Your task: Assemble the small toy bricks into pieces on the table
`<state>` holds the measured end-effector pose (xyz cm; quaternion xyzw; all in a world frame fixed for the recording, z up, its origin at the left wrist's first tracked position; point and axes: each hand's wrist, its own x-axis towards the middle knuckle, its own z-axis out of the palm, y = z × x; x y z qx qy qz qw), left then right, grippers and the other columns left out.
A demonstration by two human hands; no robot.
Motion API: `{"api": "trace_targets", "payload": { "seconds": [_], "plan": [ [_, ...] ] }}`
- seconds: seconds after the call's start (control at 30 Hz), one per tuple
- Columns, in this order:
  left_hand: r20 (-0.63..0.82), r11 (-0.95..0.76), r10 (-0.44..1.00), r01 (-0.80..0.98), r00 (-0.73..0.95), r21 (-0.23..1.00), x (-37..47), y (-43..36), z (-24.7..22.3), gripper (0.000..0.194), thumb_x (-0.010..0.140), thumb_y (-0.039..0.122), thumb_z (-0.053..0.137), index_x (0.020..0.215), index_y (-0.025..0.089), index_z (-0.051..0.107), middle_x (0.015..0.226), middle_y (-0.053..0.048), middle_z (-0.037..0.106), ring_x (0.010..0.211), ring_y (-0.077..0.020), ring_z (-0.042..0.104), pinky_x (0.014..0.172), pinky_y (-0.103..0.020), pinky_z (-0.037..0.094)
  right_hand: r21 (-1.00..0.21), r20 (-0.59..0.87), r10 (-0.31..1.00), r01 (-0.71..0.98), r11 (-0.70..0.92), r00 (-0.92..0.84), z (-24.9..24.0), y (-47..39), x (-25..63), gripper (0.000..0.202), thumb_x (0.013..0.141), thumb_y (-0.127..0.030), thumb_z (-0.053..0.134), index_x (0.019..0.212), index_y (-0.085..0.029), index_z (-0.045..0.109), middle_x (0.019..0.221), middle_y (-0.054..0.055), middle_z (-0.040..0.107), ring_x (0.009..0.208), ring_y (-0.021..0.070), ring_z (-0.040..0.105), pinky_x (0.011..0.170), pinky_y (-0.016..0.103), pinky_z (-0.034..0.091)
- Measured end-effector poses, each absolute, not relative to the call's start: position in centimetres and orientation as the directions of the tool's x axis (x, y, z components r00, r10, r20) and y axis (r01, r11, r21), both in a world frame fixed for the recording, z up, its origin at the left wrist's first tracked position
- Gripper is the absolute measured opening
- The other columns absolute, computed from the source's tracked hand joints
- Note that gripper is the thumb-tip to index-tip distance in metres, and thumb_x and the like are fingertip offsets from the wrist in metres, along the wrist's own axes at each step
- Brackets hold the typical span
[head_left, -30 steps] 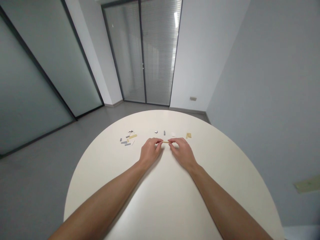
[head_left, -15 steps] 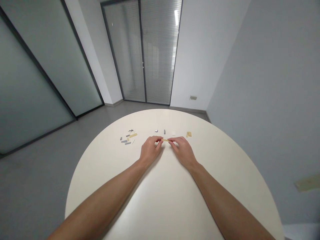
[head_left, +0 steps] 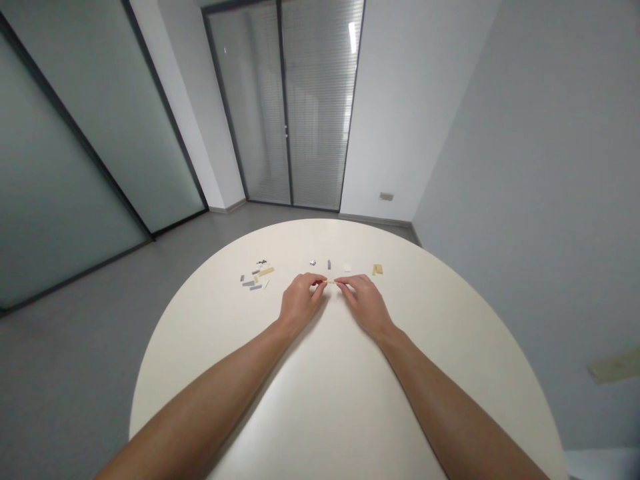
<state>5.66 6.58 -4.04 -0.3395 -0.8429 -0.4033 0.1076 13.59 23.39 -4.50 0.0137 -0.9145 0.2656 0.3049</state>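
Over the middle of the white round table, a small tan piece spans the gap between my fingertips. My left hand pinches its left end, and my right hand pinches its right end. Just beyond the hands lie a small silvery part, a dark grey piece and a small white piece. Tan pieces rest a little past my right hand.
Left of my hands is a loose group of parts, with a long tan strip, a grey strip, a small grey block and small black parts. Glass doors stand beyond the table.
My fingertips have come slightly closer together around the tan piece, and less of it shows between them. The parts on the table have not moved.
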Motion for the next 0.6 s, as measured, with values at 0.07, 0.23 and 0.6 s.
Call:
{"api": "trace_targets", "payload": {
  "seconds": [0.07,0.23,0.6],
  "plan": [
    [0.454,0.449,0.481,0.656,-0.749,0.606,5.72,6.58,-3.98,0.017,0.095,0.030,0.057,0.102,0.024,0.071,0.100,-0.003,0.074,0.097,-0.0198,0.065,0.086,-0.033,0.051,-0.476,0.568,0.139,-0.186,0.859,-0.811,-4.52,23.38,13.57,0.024,0.099,-0.032,0.051,0.106,-0.025,0.072,0.105,0.006,0.075,0.104,0.0260,0.062,0.094,0.045,0.048],
    [0.446,0.459,0.478,0.647,-0.757,0.609,5.76,6.61,-4.02,0.018,0.095,0.032,0.056,0.101,0.024,0.071,0.100,-0.003,0.074,0.097,-0.0201,0.065,0.086,-0.033,0.050,-0.479,0.579,0.135,-0.202,0.854,-0.804,-4.40,23.23,13.67,0.021,0.098,-0.030,0.053,0.106,-0.025,0.071,0.105,0.006,0.074,0.104,0.0257,0.062,0.094,0.045,0.049],
    [0.417,0.492,0.479,0.629,-0.773,0.602,6.07,6.62,-3.63,0.017,0.094,0.031,0.056,0.096,0.023,0.071,0.097,-0.003,0.074,0.095,-0.0207,0.065,0.085,-0.033,0.051,-0.509,0.597,0.153,-0.224,0.831,-0.788,-4.15,23.04,13.93,0.017,0.095,-0.026,0.055,0.103,-0.024,0.069,0.102,0.006,0.073,0.102,0.0243,0.062,0.094,0.044,0.049]
  ]
}}
